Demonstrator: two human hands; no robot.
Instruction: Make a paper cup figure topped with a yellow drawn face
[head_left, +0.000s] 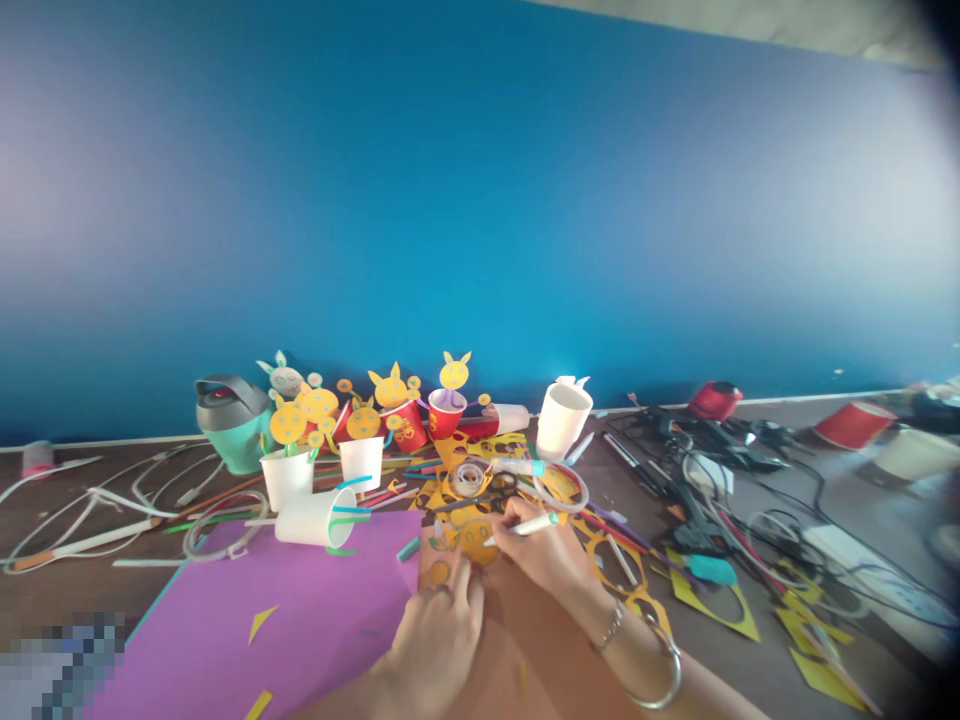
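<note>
My right hand (547, 550) grips a white marker (531, 527) with a green end. Its tip meets a yellow paper circle (476, 543) that has a drawn face with round eyes. My left hand (441, 630) lies on the brown paper sheet (525, 640), fingers stretched forward to the lower edge of that circle. A smaller yellow paper disc (439, 573) sits by its fingertips. Left of the hands, a teal marker cap (409, 550) rests on a purple sheet (300, 610). A tipped white paper cup (307, 518) with straws in it lies at that sheet's far edge.
Behind stand white cups (287, 480) and red cups (446, 415) with yellow paper animal figures. A tape roll (470, 478) and cut yellow scraps (712, 600) lie about. A teal jug (236, 430) is at back left; tangled cables and a power strip (877, 575) spread on the right.
</note>
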